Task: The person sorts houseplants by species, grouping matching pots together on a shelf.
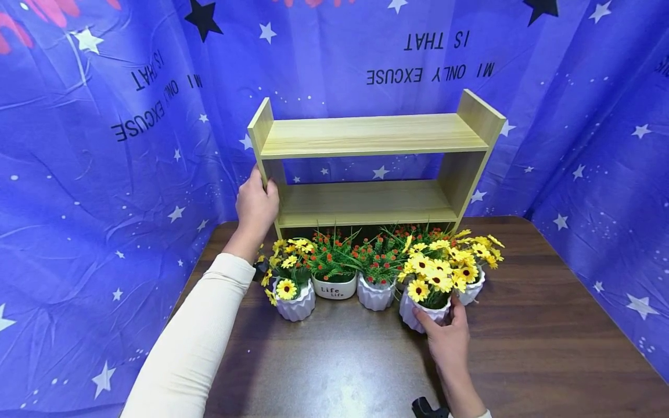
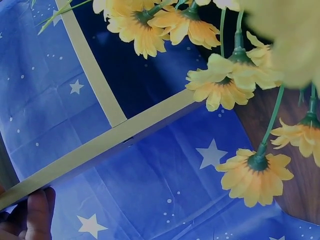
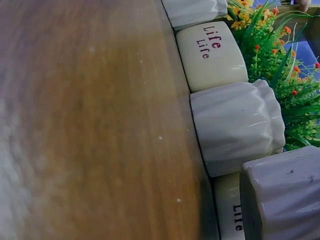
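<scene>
The left hand (image 1: 256,203) grips the pale wooden shelf (image 1: 366,202), already upright; before it, the right hand (image 1: 450,337) pinches a white fluted flowerpot (image 1: 410,313) (seemingly lifted, its placing unfinished).

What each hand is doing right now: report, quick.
Left hand: closed, gripping the shelf by its side.
Right hand: closed, holding a pot of yellow flowers.

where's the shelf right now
In the head view, the shelf is at the far edge of the table, behind the potted flowers, with the left hand gripping its left side.
</scene>
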Demonstrator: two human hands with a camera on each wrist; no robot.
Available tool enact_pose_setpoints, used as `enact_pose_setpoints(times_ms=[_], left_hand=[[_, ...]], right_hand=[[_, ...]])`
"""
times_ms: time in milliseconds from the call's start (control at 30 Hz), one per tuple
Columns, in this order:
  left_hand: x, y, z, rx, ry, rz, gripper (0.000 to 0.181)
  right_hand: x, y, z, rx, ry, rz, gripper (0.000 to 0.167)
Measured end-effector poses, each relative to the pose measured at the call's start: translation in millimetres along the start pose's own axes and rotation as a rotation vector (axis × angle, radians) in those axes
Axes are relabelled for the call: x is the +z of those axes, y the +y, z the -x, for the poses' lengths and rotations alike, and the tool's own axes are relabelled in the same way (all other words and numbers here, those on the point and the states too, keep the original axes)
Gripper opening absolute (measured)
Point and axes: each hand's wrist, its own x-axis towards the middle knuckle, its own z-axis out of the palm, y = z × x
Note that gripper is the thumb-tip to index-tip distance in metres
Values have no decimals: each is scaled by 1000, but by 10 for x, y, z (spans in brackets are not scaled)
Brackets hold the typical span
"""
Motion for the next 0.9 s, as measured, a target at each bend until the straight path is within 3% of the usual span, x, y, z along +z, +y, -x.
enact_pose_setpoints(times_ms=[233, 367, 500, 767, 900], left_hand=[[3, 2, -1, -2, 1, 11, 31], [6, -1, 2, -2, 5, 15, 31], [18, 3, 10, -5, 7, 21, 31], [31, 9, 19, -3, 6, 18, 30], [3, 11, 20, -8, 5, 20, 31]], right_hand=[[-53, -102, -6, 15, -2, -13, 81], [-106, -191, -8, 1, -21, 31, 84], [-158, -307, -20, -27, -27, 81, 83], [-204, -761, 13, -115, -13, 65, 73], [-213, -799, -61, -152, -19, 46, 75]])
